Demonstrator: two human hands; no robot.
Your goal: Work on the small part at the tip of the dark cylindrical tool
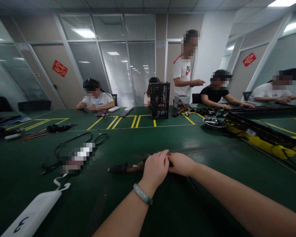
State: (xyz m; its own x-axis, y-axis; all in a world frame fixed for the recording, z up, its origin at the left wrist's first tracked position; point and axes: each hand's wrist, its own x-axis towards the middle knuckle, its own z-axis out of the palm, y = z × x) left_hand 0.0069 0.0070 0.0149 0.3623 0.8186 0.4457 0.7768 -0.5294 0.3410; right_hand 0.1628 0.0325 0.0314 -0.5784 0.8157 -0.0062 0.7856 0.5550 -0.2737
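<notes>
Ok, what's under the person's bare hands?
A long, dark, tapered object with a brownish section runs beneath the left hand and right hand, its tip out on the green tabletop. The hands cover its middle, hiding its full shape.

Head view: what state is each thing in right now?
Left hand: curled, fingers against the right hand.
Right hand: curled, fingers against the left hand.
Dark cable bundle: lying flat, one end under the hands.
Black computer case: upright.
Metal bowl: holding dark parts.

Black-and-brown tool [127, 168] on the green counter [162, 138]; yellow lines [138, 121] streaking across; pale green bangle [143, 194]; black perforated computer case [160, 100]; red diamond door sign [60, 68]!
</notes>
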